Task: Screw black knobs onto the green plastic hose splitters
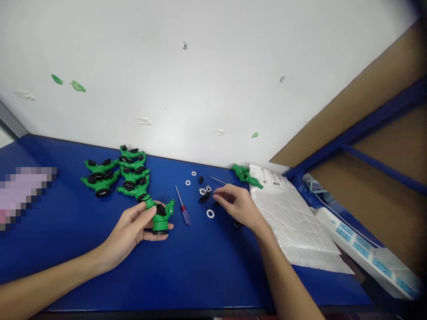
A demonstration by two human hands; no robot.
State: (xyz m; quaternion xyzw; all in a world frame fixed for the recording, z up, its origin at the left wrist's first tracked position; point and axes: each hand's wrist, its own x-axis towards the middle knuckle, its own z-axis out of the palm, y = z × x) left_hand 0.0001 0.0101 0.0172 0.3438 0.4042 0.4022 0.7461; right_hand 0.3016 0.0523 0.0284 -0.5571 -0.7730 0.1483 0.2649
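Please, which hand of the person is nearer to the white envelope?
Right. The right hand is close to the envelope, beside its left edge in the picture. The left hand is farther away, left of the screwdriver, holding a green connector.

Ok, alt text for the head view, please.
A person's left hand holds a green Y-shaped fitting over a blue table, while the right hand is beside small black parts and white rings. A screwdriver lies between the hands.
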